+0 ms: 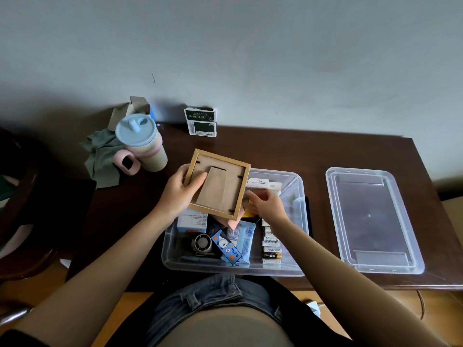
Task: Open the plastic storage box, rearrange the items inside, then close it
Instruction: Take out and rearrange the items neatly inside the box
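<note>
The storage box [299,196] sits open on the tabletop [275,151], its lid [373,221] set aside to its right. Your left hand [179,194] grips a picture frame [218,184] above it; your right hand [266,202] reaches among the items, grip unclear. Rearranging underway, closing remains.

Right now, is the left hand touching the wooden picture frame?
Touching. The head view shows the left hand gripping the wooden picture frame by its left edge, thumb lying across the backing board, holding it above the storage box.

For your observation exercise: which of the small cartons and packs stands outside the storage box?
The green-and-white carton upright at the table's back edge by the wall; the others lie inside the storage box.
</note>
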`<state>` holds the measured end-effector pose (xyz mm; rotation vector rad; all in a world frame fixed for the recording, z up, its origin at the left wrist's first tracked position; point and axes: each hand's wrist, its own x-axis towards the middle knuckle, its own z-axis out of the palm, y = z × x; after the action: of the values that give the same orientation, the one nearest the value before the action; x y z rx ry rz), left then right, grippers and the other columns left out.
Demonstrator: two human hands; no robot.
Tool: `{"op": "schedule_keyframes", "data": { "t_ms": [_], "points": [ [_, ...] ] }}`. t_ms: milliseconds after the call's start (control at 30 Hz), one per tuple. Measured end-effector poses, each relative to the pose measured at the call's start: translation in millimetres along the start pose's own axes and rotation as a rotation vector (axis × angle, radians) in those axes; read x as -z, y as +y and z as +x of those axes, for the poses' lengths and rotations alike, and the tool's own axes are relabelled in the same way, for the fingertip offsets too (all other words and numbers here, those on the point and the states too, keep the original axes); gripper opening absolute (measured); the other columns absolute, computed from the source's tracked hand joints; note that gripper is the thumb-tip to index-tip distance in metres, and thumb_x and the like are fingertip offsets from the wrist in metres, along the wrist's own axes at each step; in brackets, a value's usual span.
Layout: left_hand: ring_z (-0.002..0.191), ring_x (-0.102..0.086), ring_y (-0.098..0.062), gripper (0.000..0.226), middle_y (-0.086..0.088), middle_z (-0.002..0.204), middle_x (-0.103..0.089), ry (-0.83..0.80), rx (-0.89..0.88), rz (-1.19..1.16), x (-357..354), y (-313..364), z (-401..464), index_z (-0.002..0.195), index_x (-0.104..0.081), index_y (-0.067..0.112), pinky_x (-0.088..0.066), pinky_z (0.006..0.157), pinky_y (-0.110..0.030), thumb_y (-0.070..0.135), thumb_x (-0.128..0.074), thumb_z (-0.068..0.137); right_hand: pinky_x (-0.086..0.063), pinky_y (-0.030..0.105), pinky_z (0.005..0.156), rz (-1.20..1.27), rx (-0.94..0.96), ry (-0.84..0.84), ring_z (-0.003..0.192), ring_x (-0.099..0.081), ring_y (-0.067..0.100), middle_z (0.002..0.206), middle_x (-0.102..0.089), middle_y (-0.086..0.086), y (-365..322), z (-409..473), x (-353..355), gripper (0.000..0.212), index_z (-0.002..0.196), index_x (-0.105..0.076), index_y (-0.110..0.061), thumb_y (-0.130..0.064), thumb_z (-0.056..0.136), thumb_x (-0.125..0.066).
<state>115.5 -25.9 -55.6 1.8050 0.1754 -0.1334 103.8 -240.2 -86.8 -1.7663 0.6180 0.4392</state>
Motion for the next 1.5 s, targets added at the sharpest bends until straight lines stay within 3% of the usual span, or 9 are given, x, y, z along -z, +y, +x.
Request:
{"op": "schedule_keyframes", "data": {
  "t_ms": [133, 233, 400, 567, 700, 933, 1167, 1300, 1500],
  "points": [
    [0.106, -0.059, -0.023, 0.027, -0.016, 0.114, -0.059, -0.043, -0.012, 0.149, -4, 4, 6, 0.113, -0.057, 0.004, -0.047, 0.089, -0.027, 0.019, -0.061, 0.091, -0.059, 0.037, 0.073, -0.191, -0.294, -0.179, 0.076, -0.068, 0.030, 0.100, -0.066, 0.018, 7, 2, 1, 0.033, 0.102, -0.057, 0.000, -0.031, 0.099, -0.044],
    [0.094, -0.060, -0.017, 0.022, -0.011, 0.106, -0.062, -0.008, -0.013, 0.188, -7, 6, 11, 0.105, -0.058, 0.008, -0.046, 0.073, -0.016, 0.022, -0.062, 0.090, -0.058, 0.029, 0.056, -0.365, -0.381, -0.310, 0.057, -0.065, 0.020, 0.104, -0.065, 0.021, 26, -2, 1, 0.019, 0.096, -0.058, 0.004, -0.010, 0.097, -0.044],
    [0.076, -0.059, 0.007, 0.002, 0.008, 0.084, -0.060, -0.025, -0.075, 0.187, -11, 12, 10, 0.090, -0.060, 0.017, -0.043, 0.062, -0.005, 0.016, -0.062, 0.090, -0.058, 0.032, 0.059, -0.564, -0.317, -0.287, 0.056, -0.065, 0.021, 0.086, -0.067, 0.016, 36, -2, -3, 0.019, 0.097, -0.057, 0.003, -0.010, 0.095, -0.044],
    [0.086, -0.057, 0.002, 0.023, 0.015, 0.084, -0.057, -0.025, -0.140, 0.200, -13, 14, 5, 0.081, -0.056, 0.034, -0.044, 0.082, -0.020, 0.014, -0.062, 0.090, -0.046, 0.023, 0.048, -0.359, -0.366, -0.313, 0.056, -0.052, 0.014, 0.074, -0.057, 0.008, 35, -3, 5, 0.020, 0.086, -0.060, -0.001, -0.001, 0.094, -0.042],
    [0.108, -0.057, -0.022, 0.008, -0.012, 0.112, -0.059, -0.016, -0.004, 0.116, -9, 5, 8, 0.099, -0.060, 0.017, -0.047, 0.091, -0.031, 0.020, -0.060, 0.091, -0.051, 0.019, 0.059, -0.214, -0.327, -0.448, 0.068, -0.061, 0.011, 0.079, -0.065, 0.004, 33, -7, 16, 0.028, 0.083, -0.064, -0.008, 0.006, 0.094, -0.042],
    [0.106, -0.061, -0.022, 0.029, -0.015, 0.116, -0.062, -0.051, 0.063, -0.011, -3, -2, 8, 0.118, -0.057, 0.005, -0.051, 0.087, -0.029, 0.020, -0.057, 0.093, -0.054, 0.019, 0.061, -0.256, -0.231, -0.566, 0.063, -0.066, 0.007, 0.069, -0.069, -0.002, 24, -5, 9, 0.028, 0.078, -0.063, -0.010, 0.006, 0.092, -0.046],
    [0.100, -0.061, -0.018, 0.026, -0.012, 0.112, -0.062, -0.051, 0.074, -0.084, -3, -6, 8, 0.116, -0.058, 0.005, -0.050, 0.074, -0.017, 0.017, -0.057, 0.093, -0.054, 0.022, 0.057, -0.273, -0.192, -0.549, 0.067, -0.065, 0.014, 0.076, -0.064, 0.006, 21, -7, 3, 0.014, 0.104, -0.055, -0.004, 0.000, 0.095, -0.045],
    [0.095, -0.063, -0.013, 0.028, -0.008, 0.108, -0.064, -0.055, 0.078, -0.105, -2, -6, 7, 0.118, -0.057, 0.003, -0.051, 0.072, -0.014, 0.017, -0.056, 0.094, -0.056, 0.029, 0.059, -0.266, -0.250, -0.482, 0.067, -0.064, 0.015, 0.078, -0.063, 0.005, 20, -8, 2, 0.015, 0.088, -0.055, -0.012, -0.014, 0.097, -0.043],
    [0.088, -0.065, -0.005, 0.027, -0.005, 0.106, -0.065, -0.075, 0.070, -0.134, 1, -6, 6, 0.118, -0.057, 0.004, -0.051, 0.068, -0.012, 0.017, -0.054, 0.095, -0.057, 0.033, 0.064, -0.744, -0.055, -0.261, 0.072, -0.070, 0.028, 0.078, -0.068, 0.014, 21, -7, 7, 0.023, 0.084, -0.057, -0.002, -0.014, 0.092, -0.039]
  ]
}}
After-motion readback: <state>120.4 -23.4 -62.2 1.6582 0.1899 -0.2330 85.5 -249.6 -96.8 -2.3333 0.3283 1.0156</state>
